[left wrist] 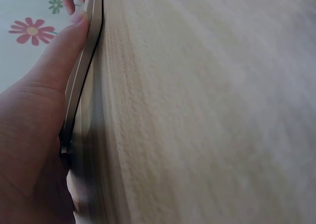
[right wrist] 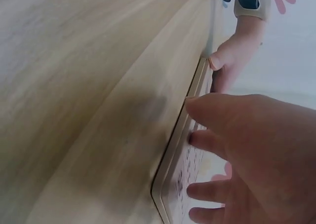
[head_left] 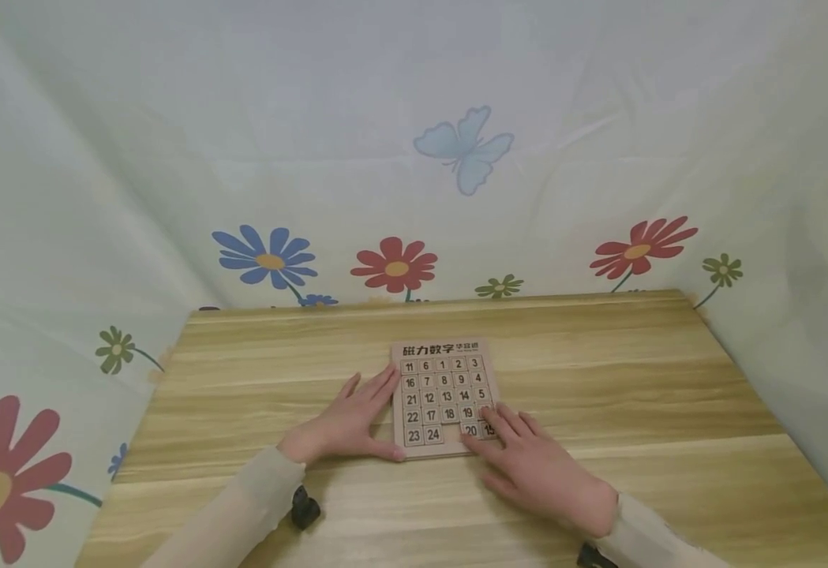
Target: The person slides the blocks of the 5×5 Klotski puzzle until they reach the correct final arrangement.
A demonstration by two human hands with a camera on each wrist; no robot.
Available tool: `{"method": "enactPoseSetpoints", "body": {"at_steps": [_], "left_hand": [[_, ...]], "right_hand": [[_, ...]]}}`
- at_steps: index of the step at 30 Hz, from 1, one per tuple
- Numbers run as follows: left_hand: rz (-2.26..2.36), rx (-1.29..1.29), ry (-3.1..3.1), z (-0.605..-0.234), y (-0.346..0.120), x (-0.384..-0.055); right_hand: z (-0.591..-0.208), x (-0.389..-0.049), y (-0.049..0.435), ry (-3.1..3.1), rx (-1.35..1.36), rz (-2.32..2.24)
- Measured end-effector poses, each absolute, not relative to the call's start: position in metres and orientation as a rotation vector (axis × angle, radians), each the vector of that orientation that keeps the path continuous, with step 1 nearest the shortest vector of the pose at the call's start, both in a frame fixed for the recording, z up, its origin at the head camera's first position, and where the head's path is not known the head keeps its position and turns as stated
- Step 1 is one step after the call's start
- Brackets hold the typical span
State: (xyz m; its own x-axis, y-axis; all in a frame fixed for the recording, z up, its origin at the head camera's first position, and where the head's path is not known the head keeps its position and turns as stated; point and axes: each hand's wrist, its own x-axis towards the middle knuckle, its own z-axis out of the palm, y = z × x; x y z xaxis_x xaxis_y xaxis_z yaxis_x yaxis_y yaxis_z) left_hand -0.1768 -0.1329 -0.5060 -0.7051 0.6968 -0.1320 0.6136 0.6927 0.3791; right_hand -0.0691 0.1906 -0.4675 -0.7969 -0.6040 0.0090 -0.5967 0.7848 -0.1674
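Note:
A wooden number sliding puzzle (head_left: 447,397) lies flat on the table, its numbered tiles in rows below a line of printed characters. An empty slot shows in the bottom row between tiles 24 (head_left: 432,435) and 20 (head_left: 471,431). My left hand (head_left: 346,426) holds the board's left side, fingers along the left edge and thumb at the near left corner. My right hand (head_left: 541,473) rests its fingertips on tiles at the lower right, partly covering them. In the right wrist view, the right thumb (right wrist: 212,108) is by the board's near edge.
The wood-grain table (head_left: 279,339) extends around the board on all sides. Behind it hangs a pale cloth (head_left: 314,158) printed with flowers and a butterfly. A small black device (head_left: 305,507) sits at the left wrist, and another (head_left: 593,555) at the right.

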Motion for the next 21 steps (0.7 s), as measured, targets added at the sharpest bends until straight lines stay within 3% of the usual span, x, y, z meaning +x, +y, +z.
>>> {"method": "enactPoseSetpoints", "body": {"at_steps": [21], "left_hand": [[0.404, 1.017, 2.638, -0.503, -0.133, -0.176]], "right_hand": [[-0.472, -0.089, 0.131, 2.809, -1.167, -0.157]]}}
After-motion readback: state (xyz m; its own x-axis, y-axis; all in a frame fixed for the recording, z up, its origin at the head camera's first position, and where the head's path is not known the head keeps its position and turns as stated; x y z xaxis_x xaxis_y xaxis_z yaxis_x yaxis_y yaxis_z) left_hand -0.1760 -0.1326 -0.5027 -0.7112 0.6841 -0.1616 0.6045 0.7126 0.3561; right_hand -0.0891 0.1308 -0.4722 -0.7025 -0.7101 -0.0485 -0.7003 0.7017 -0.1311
